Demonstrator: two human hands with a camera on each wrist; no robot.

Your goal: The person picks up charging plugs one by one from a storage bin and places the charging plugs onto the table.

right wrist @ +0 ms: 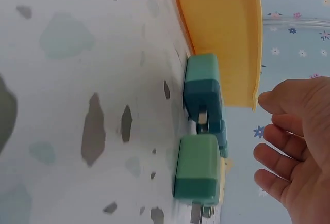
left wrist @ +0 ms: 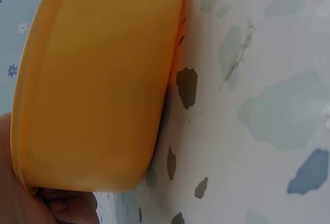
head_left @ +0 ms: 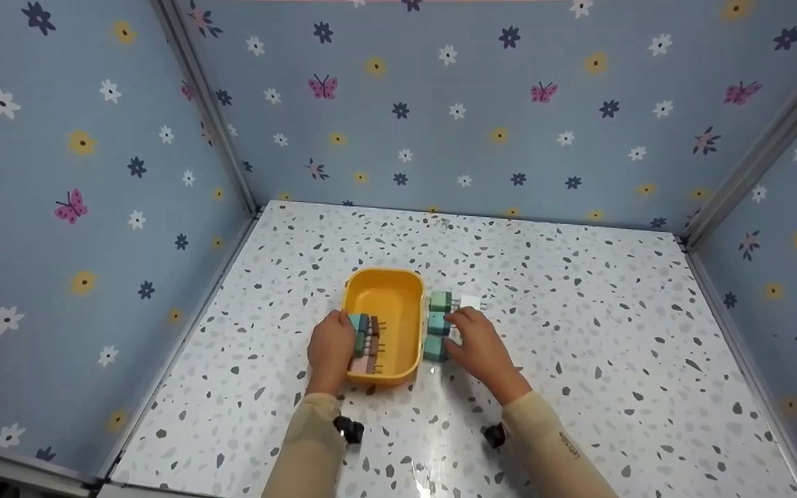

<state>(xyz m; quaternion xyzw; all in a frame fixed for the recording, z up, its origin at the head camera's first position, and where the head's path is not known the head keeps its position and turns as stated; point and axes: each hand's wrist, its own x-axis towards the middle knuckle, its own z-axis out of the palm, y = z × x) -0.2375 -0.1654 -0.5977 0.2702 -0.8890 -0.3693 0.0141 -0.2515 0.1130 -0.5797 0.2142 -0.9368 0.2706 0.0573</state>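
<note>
A yellow plastic bin stands on the speckled table, with several two-tone plug adapters lined up along its left side, metal prongs pointing right. My left hand grips the bin's left rim; in the left wrist view, fingers curl under the rim of the yellow bin. Just right of the bin lie a light green adapter, a blue-teal adapter, a green-teal adapter and a white adapter. Over these hovers my right hand, its fingers loosely bent and holding nothing in the right wrist view.
Flower-patterned panels rise behind and on both sides of the table. Black wrist-camera mounts show beneath the sleeves. Metal frame posts stand at the corners.
</note>
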